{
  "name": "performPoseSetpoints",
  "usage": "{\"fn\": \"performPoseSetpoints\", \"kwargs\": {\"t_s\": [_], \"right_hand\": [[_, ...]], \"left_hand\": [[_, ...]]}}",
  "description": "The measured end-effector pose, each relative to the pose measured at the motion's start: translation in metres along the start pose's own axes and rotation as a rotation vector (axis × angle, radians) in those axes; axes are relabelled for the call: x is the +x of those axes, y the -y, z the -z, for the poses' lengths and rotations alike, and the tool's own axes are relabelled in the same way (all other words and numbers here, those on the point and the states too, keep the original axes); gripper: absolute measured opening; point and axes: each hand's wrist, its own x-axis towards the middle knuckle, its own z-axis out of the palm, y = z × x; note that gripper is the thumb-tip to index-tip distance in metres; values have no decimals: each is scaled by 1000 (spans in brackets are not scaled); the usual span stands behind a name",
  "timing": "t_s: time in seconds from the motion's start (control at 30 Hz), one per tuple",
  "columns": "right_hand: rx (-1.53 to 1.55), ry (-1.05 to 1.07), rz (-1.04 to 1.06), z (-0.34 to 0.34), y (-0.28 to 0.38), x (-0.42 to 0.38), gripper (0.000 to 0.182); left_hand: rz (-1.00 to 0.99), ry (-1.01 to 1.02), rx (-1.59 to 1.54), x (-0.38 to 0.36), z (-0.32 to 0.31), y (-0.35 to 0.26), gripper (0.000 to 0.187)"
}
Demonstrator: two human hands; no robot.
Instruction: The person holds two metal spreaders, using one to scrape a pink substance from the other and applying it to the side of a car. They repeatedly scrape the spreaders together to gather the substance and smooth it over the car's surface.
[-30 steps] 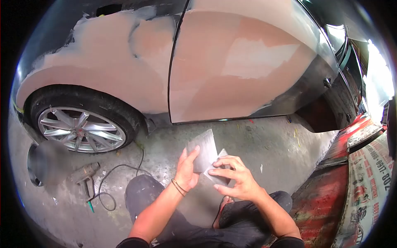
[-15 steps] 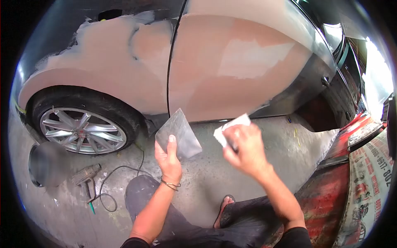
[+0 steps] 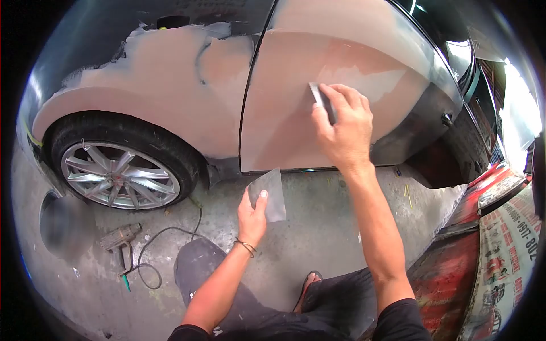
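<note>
My left hand [image 3: 254, 219] grips a flat grey putty plate [image 3: 273, 196] by its edge, thumb on top, low in front of the car door. My right hand [image 3: 347, 122] is closed around a putty spreader [image 3: 322, 101], its blade tilted and at the door surface; whether the edge touches cannot be seen clearly. Pinkish-beige filler covers much of the door [image 3: 290, 113] and of the fender [image 3: 159, 79] beside it. A paler patch [image 3: 369, 82] of filler lies just beyond my right hand.
At the left is the car wheel [image 3: 119, 176] in its arch. A heat gun [image 3: 122, 241] with a looping black cord [image 3: 162, 230] lies on the concrete floor. Close by stands a dark round object [image 3: 65, 227], blurred. Red-stained material and a printed banner [image 3: 509, 250] are at the right.
My right hand has risen from above the floor to the door, bringing the spreader to the filler. My left hand and the plate have shifted slightly right; the view has moved a little too.
</note>
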Motion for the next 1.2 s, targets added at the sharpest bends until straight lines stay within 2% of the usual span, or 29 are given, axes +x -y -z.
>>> {"fn": "performPoseSetpoints", "kwargs": {"t_s": [0.07,0.2,0.23,0.33,0.47,0.5,0.63,0.77,0.9,0.97,1.03,1.13,1.17,1.2], "right_hand": [[38,-44,-27,10,-9,10,40],[126,-269,-119,11,-24,57,42],[198,-248,-173,6,-20,61,42],[1,-223,-13,-19,2,38,39],[16,21,-42,-4,10,2,38],[1,22,-42,1,5,3,41],[88,-197,-60,8,-4,41,44],[56,-282,14,-28,11,48,45],[79,-136,-40,-27,25,8,45],[182,-281,-185,-22,16,11,46],[298,-451,-361,-20,5,23,49],[352,-525,-604,-25,5,51,50],[262,-449,-574,-31,11,56,50],[202,-467,-506,-44,16,56,50]], "left_hand": [[-2,-8,-18,0,-1,-1,41],[9,8,-39,0,-2,3,41],[5,14,-40,0,-2,3,40],[23,19,-27,-2,-4,0,40],[-25,4,-14,-1,-9,6,41],[-20,10,-11,-1,-9,6,41],[-3,21,-8,-2,-6,6,43],[-4,9,-12,0,-6,13,46],[36,35,30,1,-5,17,45],[48,40,74,2,-1,17,40],[24,11,71,3,2,15,46],[57,-28,-17,3,4,15,48],[75,-45,-65,4,4,15,48],[72,-40,-58,4,4,15,47]]}}
